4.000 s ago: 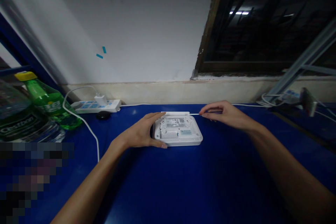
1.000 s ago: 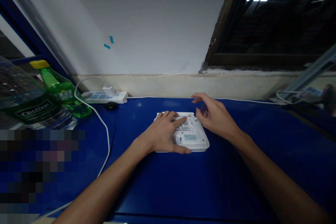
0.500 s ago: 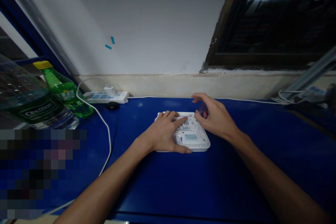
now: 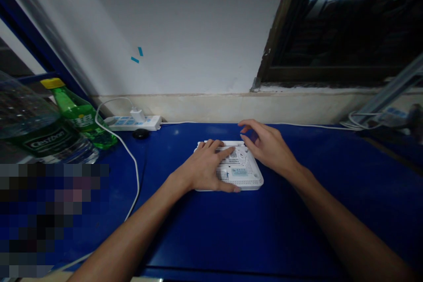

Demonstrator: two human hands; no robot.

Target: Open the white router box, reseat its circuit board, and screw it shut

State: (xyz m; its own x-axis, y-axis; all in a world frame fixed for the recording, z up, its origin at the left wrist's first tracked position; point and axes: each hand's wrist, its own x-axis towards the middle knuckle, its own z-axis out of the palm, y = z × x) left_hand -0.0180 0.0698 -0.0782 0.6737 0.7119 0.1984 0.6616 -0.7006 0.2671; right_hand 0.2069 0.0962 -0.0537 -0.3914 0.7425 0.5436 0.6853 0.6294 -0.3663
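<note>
Your left hand [image 4: 203, 169] lies flat and wide on the white router [image 4: 240, 172], which sits bottom-up on the blue table [image 4: 297, 229], and your right hand [image 4: 269, 147] curves half open just beside it, holding nothing.

The left hand [image 4: 203, 171] lies flat and palm-down, fingers spread; the right hand [image 4: 270, 145] arches just beside it, fingers loosely curled.

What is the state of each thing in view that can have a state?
Router: underside up, flat on the desk.
Left hand: spread on the router.
Right hand: raised, fingers curved, near the router.
Charger: plugged into the power strip.
Green bottle: capped.
</note>
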